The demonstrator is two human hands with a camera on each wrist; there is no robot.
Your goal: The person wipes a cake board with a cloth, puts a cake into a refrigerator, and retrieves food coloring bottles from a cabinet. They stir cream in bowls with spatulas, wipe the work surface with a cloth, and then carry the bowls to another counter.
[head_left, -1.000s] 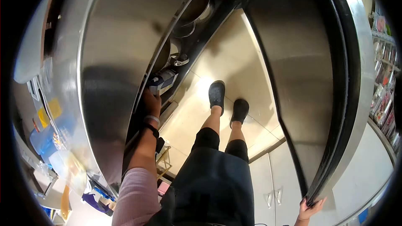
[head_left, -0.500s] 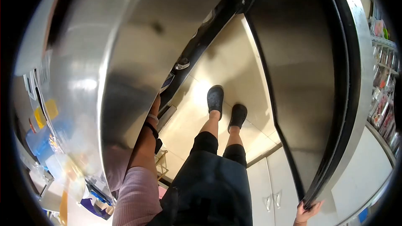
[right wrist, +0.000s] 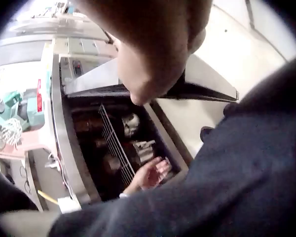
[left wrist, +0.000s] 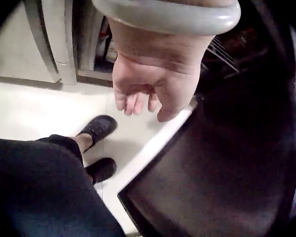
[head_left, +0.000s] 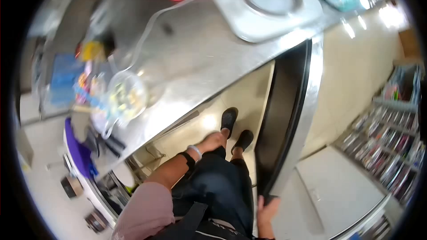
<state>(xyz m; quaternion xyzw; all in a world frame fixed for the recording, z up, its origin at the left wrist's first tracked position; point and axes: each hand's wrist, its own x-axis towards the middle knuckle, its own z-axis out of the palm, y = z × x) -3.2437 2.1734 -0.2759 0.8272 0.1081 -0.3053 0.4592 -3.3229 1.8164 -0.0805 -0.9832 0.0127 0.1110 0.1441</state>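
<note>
My left hand point(head_left: 211, 142) hangs in front of the open cabinet under the counter, beside my legs. It holds nothing, and its fingers are loosely curled in the left wrist view. At the wrist sits a pale bangle point(left wrist: 172, 17). My right hand point(head_left: 268, 213) grips the edge of the open cabinet door point(head_left: 284, 111), which is steel-edged with a dark inner face. From the right wrist view, the dark cabinet interior shows a wire rack point(right wrist: 113, 143) and a shiny metal item point(right wrist: 130, 124), with the left hand near the opening.
On the steel countertop point(head_left: 195, 53) stand a white appliance point(head_left: 271, 4) with a round plate and a clear bowl point(head_left: 127, 98) of pale pieces. A white cabinet point(head_left: 338, 186) and racks of packets point(head_left: 378, 129) are to the right. Dark clogs point(head_left: 229, 118) stand on the tiled floor.
My left hand has come out of the cabinet, leaving the dark box it was touching. The head view has shifted to show the countertop. My right hand stays on the door.
</note>
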